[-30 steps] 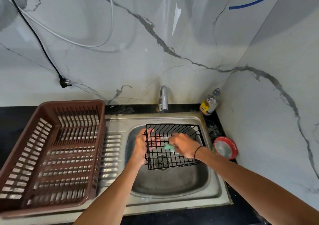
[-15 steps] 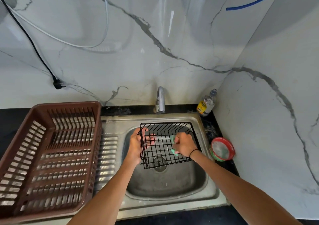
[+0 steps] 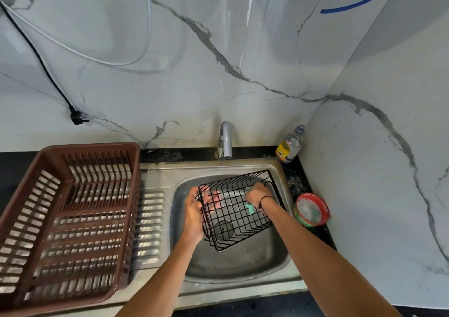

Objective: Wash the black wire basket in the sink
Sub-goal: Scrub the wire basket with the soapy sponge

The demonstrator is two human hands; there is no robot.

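On the dark surface point(image 3: 14, 168), the steel sink point(image 3: 155, 178) lies right of a brown dish rack point(image 3: 70, 219). The black wire basket point(image 3: 239, 209) is held tilted over the sink bowl, below the tap point(image 3: 224, 139). The left hand point(image 3: 194, 213) grips its left wall, fingers curled through the wires. The right hand point(image 3: 257, 195) reaches inside, its grip closed on a green scrubber point(image 3: 250, 207) against the wires. The basket looks light and stiff but likely slippery when wet; the rim wire seems the surest hold.
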